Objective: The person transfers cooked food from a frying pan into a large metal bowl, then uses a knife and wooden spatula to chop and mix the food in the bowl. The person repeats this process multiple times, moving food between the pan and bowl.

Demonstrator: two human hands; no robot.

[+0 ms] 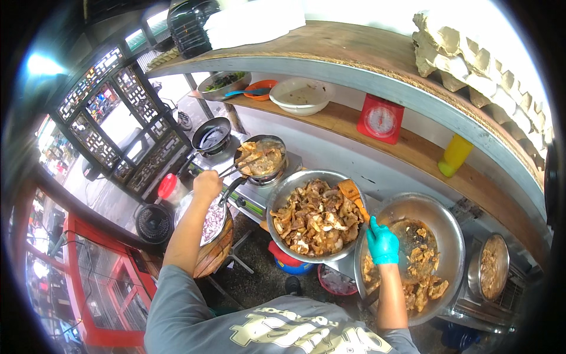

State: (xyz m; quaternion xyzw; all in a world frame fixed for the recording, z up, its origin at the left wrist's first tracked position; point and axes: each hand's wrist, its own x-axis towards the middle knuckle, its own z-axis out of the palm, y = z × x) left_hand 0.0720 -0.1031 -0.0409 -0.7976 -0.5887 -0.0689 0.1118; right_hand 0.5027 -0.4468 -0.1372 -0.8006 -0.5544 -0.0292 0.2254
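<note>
My bare left hand (208,183) is closed around thin dark tongs or sticks (236,167), whose tips reach into the meat pieces (261,161) in a frying pan (283,164) on a gas stove (247,194). In a turquoise glove, my right hand (382,241) grips the handle of an orange spatula (350,191). The spatula's blade lies on browned meat (316,219) heaped in a steel bowl (276,239). Beside it, a larger steel bowl (451,234) holds fewer meat pieces with liquid.
A black pan (212,132) occupies the stove's other burner. At the left, chopped red onions (213,223) sit above a wooden stool (216,252), near a black fan (154,223). The shelf carries a white bowl (301,95) and red scale (381,118); egg trays (477,66) stand higher.
</note>
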